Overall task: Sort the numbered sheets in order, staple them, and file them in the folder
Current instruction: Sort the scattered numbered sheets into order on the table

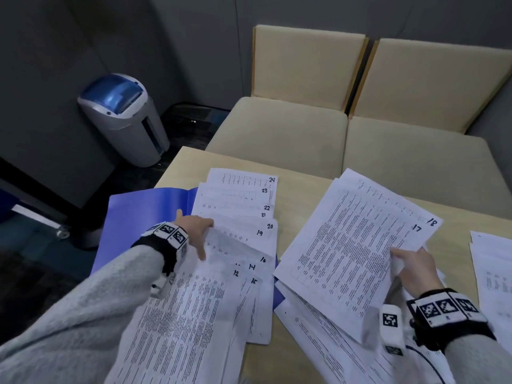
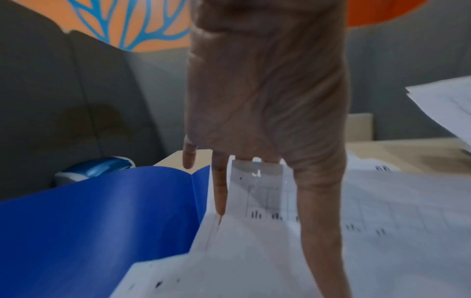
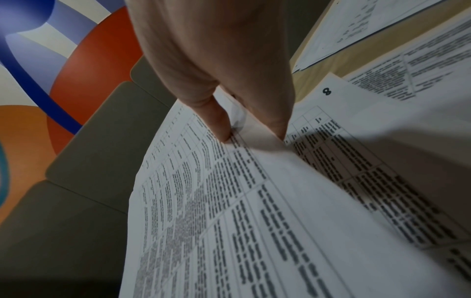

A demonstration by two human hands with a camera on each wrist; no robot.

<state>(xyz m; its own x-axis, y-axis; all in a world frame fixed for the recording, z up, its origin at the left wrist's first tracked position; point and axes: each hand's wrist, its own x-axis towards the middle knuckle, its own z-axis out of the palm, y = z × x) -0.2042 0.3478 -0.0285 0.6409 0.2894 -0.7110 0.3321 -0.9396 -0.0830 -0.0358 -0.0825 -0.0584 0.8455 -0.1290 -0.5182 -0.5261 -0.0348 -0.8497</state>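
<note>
An open blue folder [image 1: 144,217] [image 2: 102,221] lies on the left of the table. On it lies a fan of sheets [image 1: 243,206] numbered 19 to 24. My left hand [image 1: 198,234] [image 2: 254,121] grips the raised edge of a lower sheaf [image 1: 210,295] [image 2: 254,252], whose corners read 16, 14, 12 and 15. My right hand [image 1: 407,261] [image 3: 267,96] pinches sheets 17 and 18 [image 1: 360,245] [image 3: 254,201] by their right edge and holds them tilted above the table. Under them lie more loose sheets [image 1: 318,328], one marked 8 [image 3: 356,96].
Another pile of sheets [image 1: 490,273] lies at the table's right edge. The wooden table [image 1: 304,187] shows bare between the folder and the held sheets. Two beige chairs [image 1: 277,128] stand behind it. A grey and blue bin [image 1: 122,117] stands on the floor to the left.
</note>
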